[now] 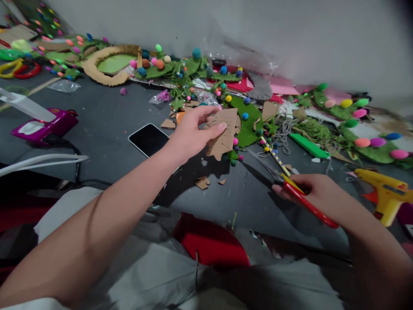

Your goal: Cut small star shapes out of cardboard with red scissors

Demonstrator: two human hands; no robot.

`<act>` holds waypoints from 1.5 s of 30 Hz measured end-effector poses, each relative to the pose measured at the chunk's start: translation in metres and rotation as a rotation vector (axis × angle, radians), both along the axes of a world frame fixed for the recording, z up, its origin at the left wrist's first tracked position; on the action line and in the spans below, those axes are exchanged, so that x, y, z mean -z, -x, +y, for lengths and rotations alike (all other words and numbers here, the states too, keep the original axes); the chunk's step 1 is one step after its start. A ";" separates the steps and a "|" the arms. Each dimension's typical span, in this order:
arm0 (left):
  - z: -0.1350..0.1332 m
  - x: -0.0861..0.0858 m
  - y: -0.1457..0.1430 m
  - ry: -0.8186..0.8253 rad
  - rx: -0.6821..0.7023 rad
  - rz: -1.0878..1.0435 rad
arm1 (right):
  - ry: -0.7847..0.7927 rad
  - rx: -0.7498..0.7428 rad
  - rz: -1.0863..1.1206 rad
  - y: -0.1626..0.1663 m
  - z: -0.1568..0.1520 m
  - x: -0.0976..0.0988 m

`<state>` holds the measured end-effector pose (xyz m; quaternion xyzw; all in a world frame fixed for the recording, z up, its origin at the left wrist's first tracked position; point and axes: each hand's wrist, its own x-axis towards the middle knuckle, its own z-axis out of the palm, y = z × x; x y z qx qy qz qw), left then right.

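Note:
My left hand (193, 133) pinches a small piece of brown cardboard (225, 133) with a jagged lower edge, raised over the middle of the table. To the right, my right hand (314, 196) is wrapped round a pair of scissors (298, 198) with red and yellow handles. The blades point left toward the cardboard but stay apart from it. Cardboard scraps (203, 183) lie on the table below the held piece. Behind the cardboard is a green felt leaf (247, 122) among coloured pom-poms. Part of a smartphone (148, 140) is hidden by my left forearm.
A yellow glue gun (383, 189) lies at the right, near a green comb (309, 145) and a patterned pencil (275, 156). Left are a purple lamp base (47, 125), a cardboard ring (105, 77) and more scissors (27, 69). Decorated felt leaves line the wall.

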<state>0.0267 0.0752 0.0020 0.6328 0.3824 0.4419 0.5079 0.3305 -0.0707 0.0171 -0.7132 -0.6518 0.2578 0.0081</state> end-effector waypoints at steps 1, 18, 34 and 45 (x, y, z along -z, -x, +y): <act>-0.002 -0.001 -0.001 0.085 0.044 -0.042 | -0.029 0.071 0.059 0.002 0.000 -0.002; -0.001 -0.021 0.016 0.310 0.094 -0.115 | -0.083 0.109 0.316 0.034 -0.007 0.003; 0.000 -0.021 0.017 0.282 0.133 -0.113 | -0.031 0.101 0.380 0.039 -0.002 0.002; -0.006 -0.021 0.011 0.311 0.126 -0.092 | -0.129 0.038 0.417 0.048 0.008 0.000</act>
